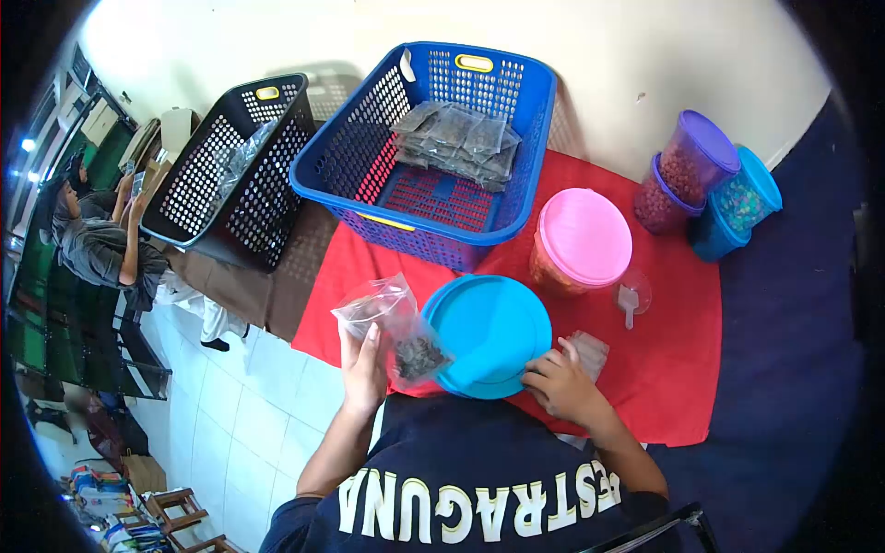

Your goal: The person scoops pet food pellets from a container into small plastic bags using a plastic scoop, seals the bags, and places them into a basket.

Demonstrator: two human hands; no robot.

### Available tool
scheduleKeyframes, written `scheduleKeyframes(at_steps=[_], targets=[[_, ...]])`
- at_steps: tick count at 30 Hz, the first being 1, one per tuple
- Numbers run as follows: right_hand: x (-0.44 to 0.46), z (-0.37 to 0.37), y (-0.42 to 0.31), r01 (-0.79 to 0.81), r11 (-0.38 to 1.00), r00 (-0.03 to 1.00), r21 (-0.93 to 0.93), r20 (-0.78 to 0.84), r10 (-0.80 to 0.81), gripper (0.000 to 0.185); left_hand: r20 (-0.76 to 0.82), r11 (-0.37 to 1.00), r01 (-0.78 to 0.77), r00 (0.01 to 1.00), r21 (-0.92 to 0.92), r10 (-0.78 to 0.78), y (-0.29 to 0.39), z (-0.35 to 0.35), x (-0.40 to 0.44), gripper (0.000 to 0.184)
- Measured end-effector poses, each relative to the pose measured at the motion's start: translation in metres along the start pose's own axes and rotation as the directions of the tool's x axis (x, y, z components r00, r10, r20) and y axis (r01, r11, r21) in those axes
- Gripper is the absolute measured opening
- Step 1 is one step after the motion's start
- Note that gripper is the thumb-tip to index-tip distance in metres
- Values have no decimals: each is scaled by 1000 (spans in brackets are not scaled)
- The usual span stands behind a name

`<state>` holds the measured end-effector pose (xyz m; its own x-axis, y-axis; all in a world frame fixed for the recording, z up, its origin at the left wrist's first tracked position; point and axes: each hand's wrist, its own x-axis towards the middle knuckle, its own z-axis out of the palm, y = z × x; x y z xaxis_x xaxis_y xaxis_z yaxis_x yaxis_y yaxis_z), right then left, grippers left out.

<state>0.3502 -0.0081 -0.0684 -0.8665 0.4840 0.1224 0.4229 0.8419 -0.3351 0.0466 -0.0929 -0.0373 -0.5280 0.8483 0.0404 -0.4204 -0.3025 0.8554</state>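
My left hand (365, 370) is closed on a clear plastic bag (419, 356), held upright at the left of a round blue lid (489, 323). Dark, leaf-like bits lie in the bag's bottom, and its upper part is crumpled. The lid is close in front of my body, with a paler blue shape across its near half that I cannot make out. My right hand (560, 382) has its fingers bent and pressed together at the lid's right rim. Beside that hand lies a small stack of flat clear packets (586, 355), partly covered by the fingers.
Behind stands a blue basket (424, 235) with filled packets (456, 138); left of it is a black basket (263, 217). A pink-lidded tub (585, 238), small white scoop (629, 304), purple tubs (701, 152) and teal tubs (742, 198) stand rightward. Another person (101, 240) is far left.
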Motion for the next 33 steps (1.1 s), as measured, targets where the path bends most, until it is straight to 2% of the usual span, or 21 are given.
scheduleKeyframes(at_steps=[2, 5, 7, 10, 11, 15, 17, 27, 29, 30, 31, 32, 33], targets=[[0, -3, 0, -32, 999, 999, 16, -10, 32, 15, 1, 1000, -6, 1000, 24, 6, 0, 0, 1, 44], [-2, -4, 7, -22, 999, 1000, 31, 4, 21, 18, -2, 997, 11, 1000, 74, -11, 0, -3, 2, 43], [1, -5, 5, -2, 999, 1000, 34, -5, 2, 20, 26, 989, 5, 1000, 145, -9, -4, -14, 6, 50], [7, 1, 0, 40, 997, 998, 64, -43, -38, 22, -2, 992, -45, 999, 121, 46, 0, -13, 9, 51], [10, 4, -1, 64, 993, 996, 94, -72, -57, 23, -53, 995, -62, 996, 84, 67, 4, -7, 9, 43], [18, 11, -6, 47, 994, 999, 96, -29, -44, 27, -72, 994, -70, 995, 82, 76, 1, -13, 9, 42], [20, 13, -7, 15, 997, 1000, 77, -12, -14, 30, 13, 980, -30, 1000, 195, 28, -3, -22, 8, 51], [16, -7, -9, -52, 996, 999, 79, -3, 52, 31, 46, 972, -36, 999, 231, 26, -6, -12, 6, 45], [20, -37, -20, -15, 950, 983, 312, -171, 71, 36, 67, 972, -44, 997, 232, 29, -8, -13, 7, 46], [19, -59, -29, -29, 950, 981, 310, -172, 86, 36, 83, 970, -54, 996, 236, 35, -9, -13, 7, 46], [17, -85, -39, 130, 790, 977, 599, -213, 2, 44, 72, 968, -60, 996, 244, 44, -13, -15, 7, 48], [14, -102, -48, 274, 525, 956, 806, -286, -60, 53, 38, 975, -21, 999, 220, 13, -14, -14, 6, 50], [15, -106, -57, 423, 339, 906, 841, -393, -157, 64, 35, 976, -12, 999, 219, 5, -18, -15, 5, 50]])
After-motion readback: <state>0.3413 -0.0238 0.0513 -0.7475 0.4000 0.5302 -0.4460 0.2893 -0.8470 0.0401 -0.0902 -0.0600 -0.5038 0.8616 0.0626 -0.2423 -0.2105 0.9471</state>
